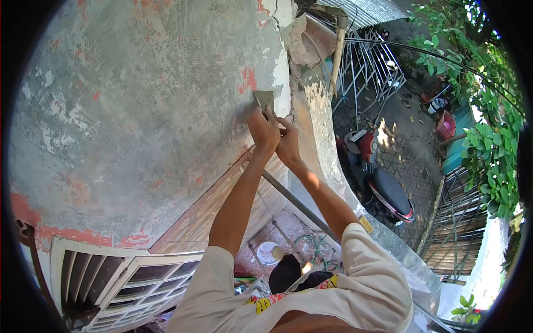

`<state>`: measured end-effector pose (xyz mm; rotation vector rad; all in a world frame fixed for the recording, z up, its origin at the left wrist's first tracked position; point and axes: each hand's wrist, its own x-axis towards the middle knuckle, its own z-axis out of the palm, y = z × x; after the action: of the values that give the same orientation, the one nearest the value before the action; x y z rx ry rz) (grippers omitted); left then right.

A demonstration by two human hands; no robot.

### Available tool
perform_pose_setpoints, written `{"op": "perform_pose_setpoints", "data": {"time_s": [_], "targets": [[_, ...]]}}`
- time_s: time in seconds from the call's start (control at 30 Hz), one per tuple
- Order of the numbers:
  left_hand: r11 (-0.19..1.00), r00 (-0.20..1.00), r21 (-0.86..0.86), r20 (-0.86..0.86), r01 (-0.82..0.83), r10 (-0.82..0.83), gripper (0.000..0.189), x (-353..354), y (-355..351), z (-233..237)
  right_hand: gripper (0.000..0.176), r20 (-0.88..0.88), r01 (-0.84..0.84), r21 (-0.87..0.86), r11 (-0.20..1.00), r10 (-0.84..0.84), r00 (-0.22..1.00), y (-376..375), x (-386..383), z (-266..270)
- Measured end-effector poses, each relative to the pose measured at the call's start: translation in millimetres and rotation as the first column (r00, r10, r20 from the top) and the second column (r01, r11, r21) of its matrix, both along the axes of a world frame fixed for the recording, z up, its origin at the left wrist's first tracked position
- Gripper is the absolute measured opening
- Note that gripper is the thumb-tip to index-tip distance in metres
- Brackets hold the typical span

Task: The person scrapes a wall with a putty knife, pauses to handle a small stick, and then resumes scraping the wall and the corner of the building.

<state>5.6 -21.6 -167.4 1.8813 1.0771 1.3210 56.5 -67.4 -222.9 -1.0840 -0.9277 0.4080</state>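
Both hands met on the scraper [265,100], whose flat blade lay against the grey wall [139,94] just right of the frame's centre. The blade sat beside a red paint patch [249,80] and near the cracked corner [284,61]. The left hand [263,129] was clenched round the handle directly under the blade. The right hand [288,145] touched it from the lower right, and its grip looked closed on the handle's end, though the fingers were partly hidden.

The scraping would probably have gone best with the blade held at a shallow tilt, so that its edge slid under loose paint instead of gouging the plaster. Short strokes away from the crumbling corner seemed wiser than long ones. Two arms at full stretch called for steady footing, since a parked motorbike [383,188] and paving lay well below, at the right of the frame. White window shutters [111,277] filled the lower left.
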Motion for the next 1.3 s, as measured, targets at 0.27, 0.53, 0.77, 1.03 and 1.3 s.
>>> {"op": "perform_pose_setpoints", "data": {"time_s": [0.27, 0.53, 0.77, 1.03, 1.3], "targets": [[0.995, 0.998, 0.080, 0.005, -0.056, 0.055, 0.027, 4.8, -1.6, 4.3, 0.038, -0.029, -0.027, -0.005, 1.000, 0.027, 0.999, -3.6, 1.3, 5.1], [0.993, 0.998, 0.101, 0.023, -0.061, 0.059, 0.029, 7.3, 0.4, 7.3, 0.039, -0.009, 0.001, 0.022, 1.000, -0.001, 1.000, -0.4, -3.5, 2.3], [0.973, 0.996, 0.214, 0.025, -0.084, 0.081, 0.031, 12.9, 10.8, 8.9, 0.038, -0.066, -0.058, -0.094, 0.994, 0.052, 0.996, -9.2, 0.0, 29.3], [0.975, 0.995, 0.197, 0.047, -0.100, 0.092, 0.033, 12.9, 11.2, 2.8, 0.045, -0.009, -0.037, -0.094, 0.995, 0.036, 0.999, -8.5, 3.7, 23.6], [0.980, 0.992, 0.164, 0.072, -0.112, 0.101, 0.033, 4.0, -1.7, 7.5, 0.047, 0.011, -0.045, -0.034, 0.998, 0.045, 0.999, -4.3, -0.1, 9.7]]}}
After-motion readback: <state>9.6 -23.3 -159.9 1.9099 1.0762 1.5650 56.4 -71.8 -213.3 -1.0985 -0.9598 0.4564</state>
